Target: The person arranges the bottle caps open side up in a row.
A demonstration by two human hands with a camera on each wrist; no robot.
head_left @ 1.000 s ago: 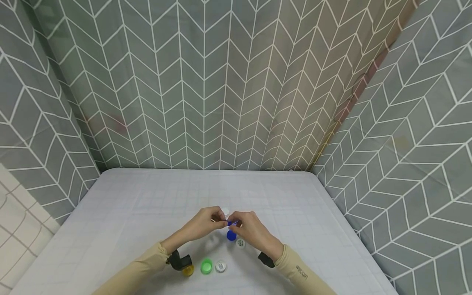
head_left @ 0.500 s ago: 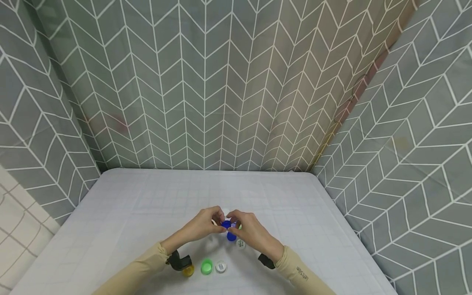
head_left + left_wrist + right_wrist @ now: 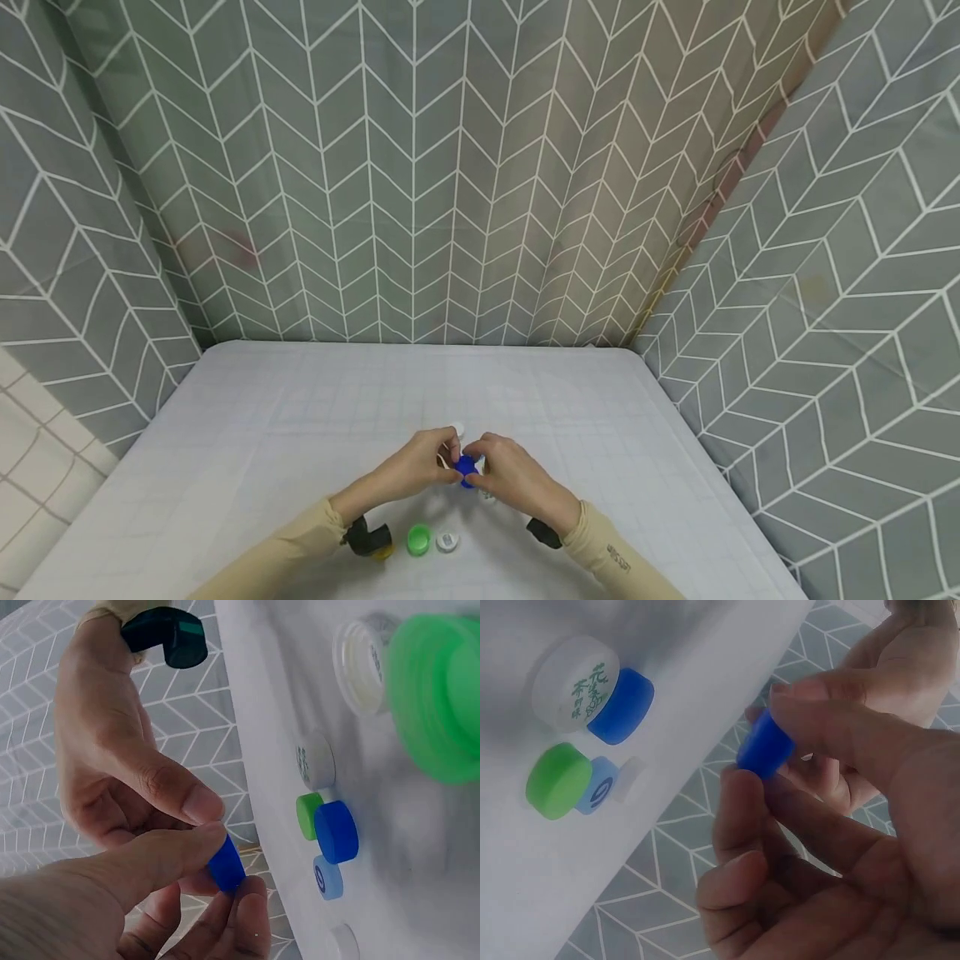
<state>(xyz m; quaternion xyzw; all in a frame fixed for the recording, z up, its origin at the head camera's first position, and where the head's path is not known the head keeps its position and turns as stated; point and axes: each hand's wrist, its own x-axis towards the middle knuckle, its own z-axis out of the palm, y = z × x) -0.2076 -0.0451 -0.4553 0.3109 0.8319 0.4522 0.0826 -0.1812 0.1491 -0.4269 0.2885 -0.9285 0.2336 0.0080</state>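
Observation:
A blue bottle cap (image 3: 466,465) is held off the table between my two hands. My left hand (image 3: 422,458) pinches it from the left; in the left wrist view its thumb and fingertips meet the cap's rim. From the other side my right hand (image 3: 516,473) grips the same cap, thumb on one face and index finger (image 3: 739,806) at the edge. A second blue cap (image 3: 337,832) lies on the table just below. Beside it sit a small green cap (image 3: 558,781), a light blue cap (image 3: 598,786) and a white cap with green writing (image 3: 574,684).
Nearer my body lie a larger green cap (image 3: 418,540) and a white cap (image 3: 447,542). A yellow cap (image 3: 383,552) is partly covered by the left wrist's black camera (image 3: 368,538). Beyond the hands is another white cap (image 3: 459,429). Patterned curtains (image 3: 416,208) enclose the white table (image 3: 300,400).
The held blue cap has turned from edge-on to showing its face, then come slightly toward me, overlapping the blue cap on the table. Both hands stay on it.

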